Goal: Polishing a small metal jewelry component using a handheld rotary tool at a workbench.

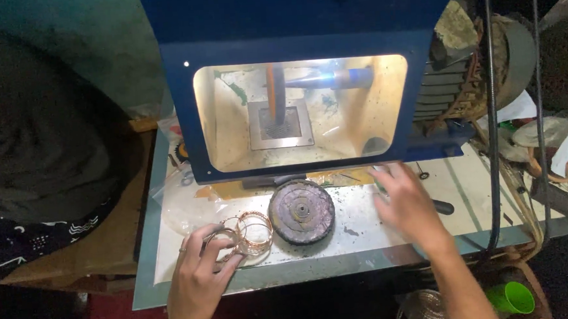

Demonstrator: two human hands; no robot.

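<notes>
— Bangles, thin gold-coloured metal hoops [248,234] bunched in a stack, sit at the front left of the pale metal-topped workbench [359,236]. Why there?

— Because the left hand [202,267] has them: its fingers are curled around the near side of the stack, pinching the hoops together so they stay as one bundle, resting on the bench rather than lifted.

— And the dark, grimy round buffing disc [301,211]?

— It lies flat just to the right of the hoops, close to them but, as far as I can tell, not touching (the edges are very near).

— What is the right hand [406,201] doing?

— It reaches forward over the bench toward the lower lip of the blue metal polishing hood [290,23], fingers spread and somewhat blurred; I cannot tell whether it grips anything. A black-handled tool [443,206] lies partly under it.

— Inside the hood?

— An orange-rimmed wheel [272,92] stands upright on a spindle in the lit chamber, enclosed so dust likely stays in.
</notes>
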